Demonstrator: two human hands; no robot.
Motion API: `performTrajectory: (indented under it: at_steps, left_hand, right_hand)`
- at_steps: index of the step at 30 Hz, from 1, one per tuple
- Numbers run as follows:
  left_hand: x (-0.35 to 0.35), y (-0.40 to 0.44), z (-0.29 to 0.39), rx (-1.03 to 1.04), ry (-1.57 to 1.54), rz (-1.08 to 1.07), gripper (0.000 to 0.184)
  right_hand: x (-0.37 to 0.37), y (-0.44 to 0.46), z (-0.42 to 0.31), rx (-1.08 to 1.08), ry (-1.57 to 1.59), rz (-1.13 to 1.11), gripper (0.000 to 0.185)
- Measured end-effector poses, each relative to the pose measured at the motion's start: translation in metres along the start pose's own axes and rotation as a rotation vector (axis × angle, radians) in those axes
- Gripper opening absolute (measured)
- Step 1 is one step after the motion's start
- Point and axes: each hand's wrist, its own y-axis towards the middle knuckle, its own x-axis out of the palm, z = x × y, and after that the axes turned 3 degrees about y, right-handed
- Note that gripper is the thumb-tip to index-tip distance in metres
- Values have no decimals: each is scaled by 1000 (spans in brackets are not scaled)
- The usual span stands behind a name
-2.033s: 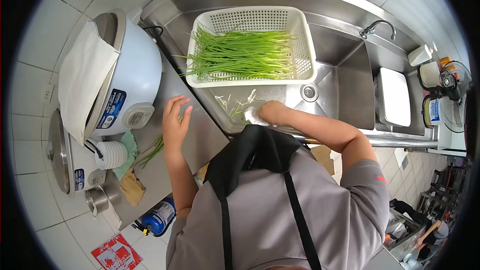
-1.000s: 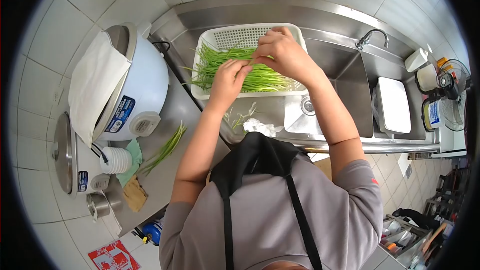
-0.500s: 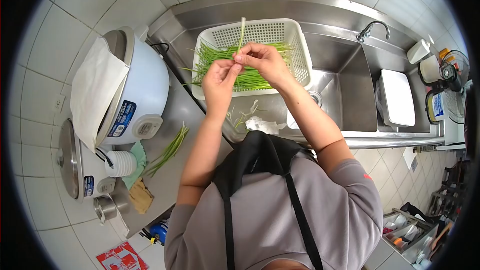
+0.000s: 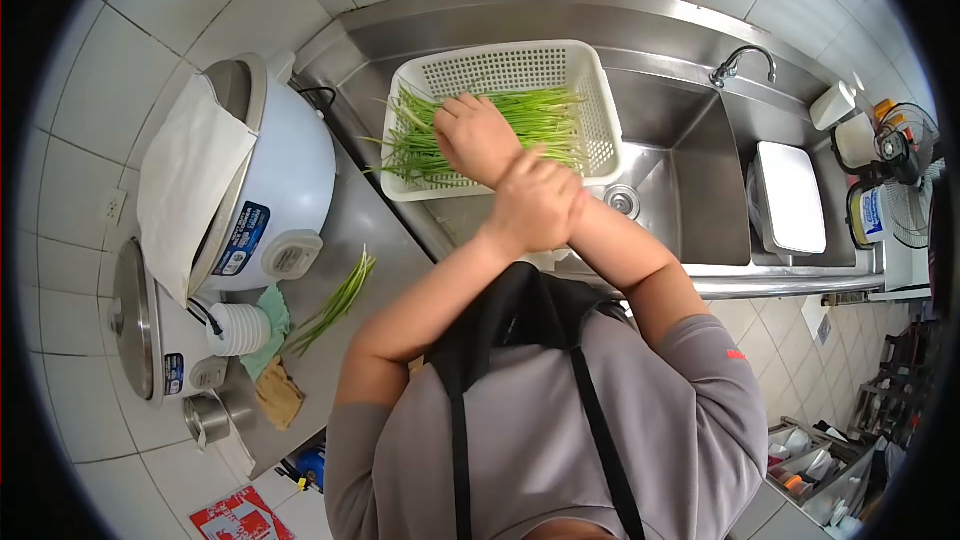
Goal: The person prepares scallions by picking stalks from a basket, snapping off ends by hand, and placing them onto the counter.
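Observation:
Long green stalks (image 4: 540, 125) lie in a white perforated basket (image 4: 612, 145) over the sink. My right hand (image 4: 477, 138) is over the left part of the basket, fingers curled down; what it holds, if anything, is hidden. Across my right wrist rests my left hand (image 4: 538, 198), its fingers wrapped round the wrist and forearm. A small bunch of green stalks (image 4: 338, 304) lies on the steel counter (image 4: 375, 230) to the left.
Two rice cookers stand at the left, the larger one (image 4: 290, 180) under a white cloth (image 4: 190, 180). Near them are stacked white cups (image 4: 238, 330) and a tan cloth (image 4: 278, 395). A faucet (image 4: 742, 65) and a white-lidded container (image 4: 790, 198) are at the right.
My hands have come apart from their pinch on a pale-ended stalk. My right hand has moved left over the basket, and my left hand has moved right and down onto my right wrist.

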Motion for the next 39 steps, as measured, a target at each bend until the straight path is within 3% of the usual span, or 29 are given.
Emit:
performTrajectory:
  at_steps: [3,6,9,11,12,16,26,28,31,34,39]
  left_hand:
    - [-29,5,-21,-128,276,288,29]
    - [-69,-6,-54,-366,448,565,27]
    - [-59,-17,-67,-590,-346,585,22]
    - [-50,-23,-66,-757,-547,436,23]
    - [-45,-26,-65,-837,-646,357,23]
    - [-37,-23,-67,-789,-964,458,17]
    - [-39,-21,-66,-814,-1256,438,19]
    - [-44,-17,-64,-858,-1384,393,21]
    - [-40,-18,-68,-798,-1317,373,19]
    - [-40,-18,-68,-750,-966,413,18]
    - [-43,-17,-70,-736,-987,470,17]
  right_hand:
    - [-17,-2,-4,248,-104,-127,11]
    - [-36,-3,25,556,737,-109,12]
    - [-54,0,27,643,1134,-75,10]
    - [-57,2,25,683,1278,-69,11]
    - [-58,3,23,665,1291,-56,11]
    - [-59,1,19,604,1268,-39,10]
    - [-70,1,22,601,1131,-111,7]
    - [-64,-1,27,509,1154,-74,6]
    - [-68,0,27,459,1106,-79,6]
    - [-80,2,23,435,898,-100,6]
    - [-80,-1,28,323,609,-54,7]
